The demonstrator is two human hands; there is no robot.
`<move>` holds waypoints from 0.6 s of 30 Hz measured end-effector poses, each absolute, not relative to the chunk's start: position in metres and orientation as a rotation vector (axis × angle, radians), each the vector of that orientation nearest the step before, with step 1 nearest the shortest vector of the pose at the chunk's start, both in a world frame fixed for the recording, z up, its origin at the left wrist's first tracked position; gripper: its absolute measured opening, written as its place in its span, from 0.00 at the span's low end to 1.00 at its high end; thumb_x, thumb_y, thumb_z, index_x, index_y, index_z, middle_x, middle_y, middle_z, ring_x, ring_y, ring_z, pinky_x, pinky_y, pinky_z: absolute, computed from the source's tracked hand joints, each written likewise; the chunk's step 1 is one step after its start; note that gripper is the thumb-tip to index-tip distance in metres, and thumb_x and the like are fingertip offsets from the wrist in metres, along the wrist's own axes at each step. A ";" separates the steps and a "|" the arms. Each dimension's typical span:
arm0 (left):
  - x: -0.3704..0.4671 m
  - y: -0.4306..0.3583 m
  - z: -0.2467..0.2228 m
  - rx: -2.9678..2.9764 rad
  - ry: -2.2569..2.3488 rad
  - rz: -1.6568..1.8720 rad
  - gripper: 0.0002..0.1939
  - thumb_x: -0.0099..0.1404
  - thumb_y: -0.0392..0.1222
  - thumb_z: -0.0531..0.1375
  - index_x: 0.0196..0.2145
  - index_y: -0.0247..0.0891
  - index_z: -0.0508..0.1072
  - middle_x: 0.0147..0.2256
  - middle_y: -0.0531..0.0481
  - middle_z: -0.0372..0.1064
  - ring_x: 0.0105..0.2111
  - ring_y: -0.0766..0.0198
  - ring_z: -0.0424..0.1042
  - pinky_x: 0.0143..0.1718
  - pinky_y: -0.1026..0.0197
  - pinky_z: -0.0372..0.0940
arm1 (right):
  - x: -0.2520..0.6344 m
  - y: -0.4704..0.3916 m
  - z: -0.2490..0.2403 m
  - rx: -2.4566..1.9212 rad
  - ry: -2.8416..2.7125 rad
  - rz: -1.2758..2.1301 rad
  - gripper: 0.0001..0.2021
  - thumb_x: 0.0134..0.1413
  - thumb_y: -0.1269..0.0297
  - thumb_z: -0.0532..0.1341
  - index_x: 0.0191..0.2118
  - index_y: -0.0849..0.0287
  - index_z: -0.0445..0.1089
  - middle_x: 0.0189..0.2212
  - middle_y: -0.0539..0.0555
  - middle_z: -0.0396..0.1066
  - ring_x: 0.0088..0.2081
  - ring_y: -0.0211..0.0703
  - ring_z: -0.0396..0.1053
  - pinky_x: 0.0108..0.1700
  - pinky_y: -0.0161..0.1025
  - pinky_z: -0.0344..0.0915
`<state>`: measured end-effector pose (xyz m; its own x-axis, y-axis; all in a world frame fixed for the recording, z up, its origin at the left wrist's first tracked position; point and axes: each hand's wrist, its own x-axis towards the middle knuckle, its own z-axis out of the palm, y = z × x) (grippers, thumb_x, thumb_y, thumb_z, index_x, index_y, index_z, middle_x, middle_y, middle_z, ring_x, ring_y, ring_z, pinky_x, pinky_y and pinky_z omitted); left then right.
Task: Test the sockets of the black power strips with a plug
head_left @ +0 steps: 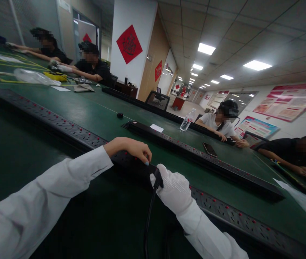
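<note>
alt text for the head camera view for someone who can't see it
A white-gloved right hand grips a black plug on a cable at a long black power strip, while the bare left hand appears to rest on it. A second strip, a phone and a water bottle are farther back on the green table, with other people around it.

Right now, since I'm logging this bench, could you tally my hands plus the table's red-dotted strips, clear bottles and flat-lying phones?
Left hand, right hand: 2
Red-dotted strips: 2
Clear bottles: 1
Phones: 1
Total: 6
</note>
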<state>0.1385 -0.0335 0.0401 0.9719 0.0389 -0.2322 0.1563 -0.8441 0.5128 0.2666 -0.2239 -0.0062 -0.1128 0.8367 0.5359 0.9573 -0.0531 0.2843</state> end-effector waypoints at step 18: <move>0.129 -0.027 0.044 2.579 0.277 -0.436 0.24 0.55 0.55 0.52 0.45 0.39 0.68 0.43 0.49 0.68 0.37 0.63 0.66 0.35 0.66 0.59 | 0.273 -0.205 0.009 -1.753 -1.723 -0.380 0.13 0.55 0.53 0.50 0.39 0.55 0.64 0.32 0.49 0.68 0.32 0.34 0.66 0.35 0.30 0.58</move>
<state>0.1290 -0.0269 0.0444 0.9277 0.1121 -0.3561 0.2746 -0.8512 0.4474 0.2734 -0.2047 0.0091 0.0978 0.7827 0.6146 0.9686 0.0670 -0.2395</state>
